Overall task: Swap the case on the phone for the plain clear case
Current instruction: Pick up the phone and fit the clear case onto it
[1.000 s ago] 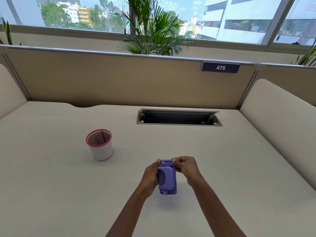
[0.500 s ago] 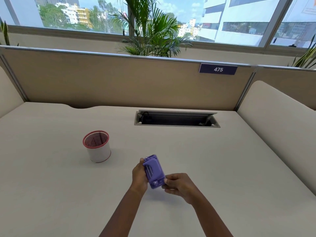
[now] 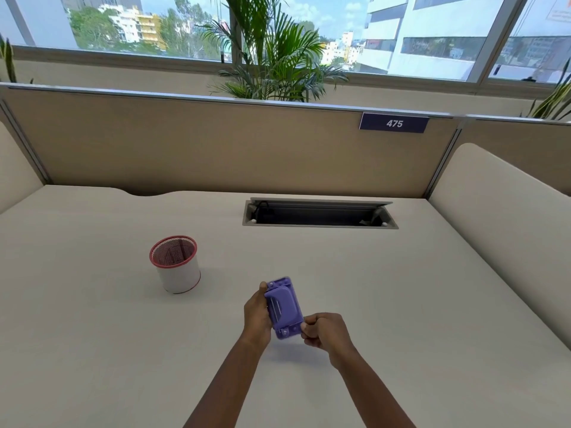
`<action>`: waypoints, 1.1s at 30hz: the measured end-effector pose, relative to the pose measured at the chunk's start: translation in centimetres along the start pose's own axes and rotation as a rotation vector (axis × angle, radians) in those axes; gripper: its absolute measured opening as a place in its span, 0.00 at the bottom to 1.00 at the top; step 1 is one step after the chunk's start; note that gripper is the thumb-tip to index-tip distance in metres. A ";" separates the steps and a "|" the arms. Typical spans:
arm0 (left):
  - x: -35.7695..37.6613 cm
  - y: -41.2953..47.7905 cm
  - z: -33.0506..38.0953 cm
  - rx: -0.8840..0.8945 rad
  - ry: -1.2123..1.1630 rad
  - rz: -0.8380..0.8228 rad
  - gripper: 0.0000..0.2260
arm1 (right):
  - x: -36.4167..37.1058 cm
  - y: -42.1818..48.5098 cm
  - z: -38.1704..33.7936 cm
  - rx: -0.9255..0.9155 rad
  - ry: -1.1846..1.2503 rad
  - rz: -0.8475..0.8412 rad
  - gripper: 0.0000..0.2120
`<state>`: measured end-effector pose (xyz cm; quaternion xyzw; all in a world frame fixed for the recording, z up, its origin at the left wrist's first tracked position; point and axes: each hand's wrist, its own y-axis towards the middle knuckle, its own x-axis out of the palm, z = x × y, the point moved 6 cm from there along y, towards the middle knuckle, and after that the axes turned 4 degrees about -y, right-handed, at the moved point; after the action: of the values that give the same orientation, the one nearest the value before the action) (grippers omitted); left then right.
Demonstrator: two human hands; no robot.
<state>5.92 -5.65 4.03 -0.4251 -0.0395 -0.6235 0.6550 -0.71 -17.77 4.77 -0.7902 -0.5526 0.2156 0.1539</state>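
A pale beige table point(image 3: 92, 350) fills the head view, closed in at the far side by a tan partition point(image 3: 216, 149) with a dark blue plate reading 475 point(image 3: 394, 123). Beyond the partition a palm plant point(image 3: 272, 50) stands in front of a wide window point(image 3: 432, 32) that looks out on buildings and trees. A rounded beige side panel point(image 3: 500, 217) borders the table on the right. Set into the table toward the far edge is a long open cable slot point(image 3: 319, 215), dark inside.

On the left half of the table stands a white mesh cup with a red rim point(image 3: 175, 264), upright and well apart from my hands.

Near the middle, just above the table, I hold the phone in its purple case point(image 3: 283, 307), back side up and tilted so its far end leans slightly left. My left hand point(image 3: 256, 316) wraps the left long edge, the thumb tip showing at the far left corner; its grip is closed on the phone. My right hand point(image 3: 323, 333) sits at the near right corner of the phone, fingers curled in tight, its grip pinching that corner of the case. Whether the corner has lifted off the phone I cannot tell. Both forearms reach in from the near edge.
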 end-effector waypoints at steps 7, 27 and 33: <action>-0.1 -0.1 -0.4 -0.038 0.058 0.017 0.12 | 0.0 -0.2 0.2 0.113 0.108 -0.110 0.10; 0.4 -1.3 -1.6 -0.013 0.569 -0.194 0.12 | -0.9 0.3 -2.8 -0.176 -0.079 -0.072 0.08; 0.6 -2.3 -2.6 -0.082 0.395 -0.318 0.10 | -1.1 1.1 -2.3 -0.135 0.085 -0.035 0.03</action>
<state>2.88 -7.39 3.87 -0.3098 0.0483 -0.7906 0.5259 1.05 -19.20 6.39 -0.7974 -0.5727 0.1413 0.1277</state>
